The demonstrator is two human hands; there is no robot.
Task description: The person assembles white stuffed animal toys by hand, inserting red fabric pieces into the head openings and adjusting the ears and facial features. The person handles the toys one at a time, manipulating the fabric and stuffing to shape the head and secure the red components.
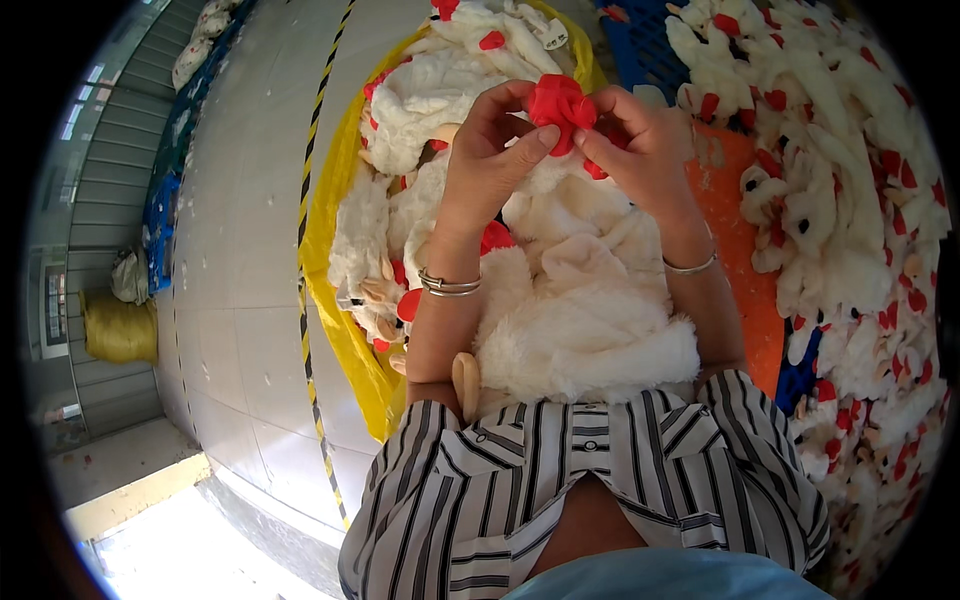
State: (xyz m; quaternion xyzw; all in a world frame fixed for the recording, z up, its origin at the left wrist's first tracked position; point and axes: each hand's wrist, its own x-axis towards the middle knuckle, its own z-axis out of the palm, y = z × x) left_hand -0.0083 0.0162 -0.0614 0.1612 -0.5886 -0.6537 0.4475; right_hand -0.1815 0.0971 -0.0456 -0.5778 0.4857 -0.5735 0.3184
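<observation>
Between my two hands is a bunched red fabric piece [560, 108], held up above a white plush skin [590, 330] that lies across my lap. My left hand [497, 140] pinches the red fabric from its left side, thumb on the front. From the other side my right hand [640, 140] grips it with thumb and fingers. The plush skin is limp and fluffy, with small red parts near it. Whether the red fabric is joined to the plush is hidden behind my hands.
A yellow plastic bag [335, 215] full of white plush skins [415, 110] stands ahead and left. At right, many more white and red plush pieces [830, 200] are heaped beside an orange surface [735, 230] and a blue crate [645, 45]. Striped tape [306, 215] crosses the grey floor.
</observation>
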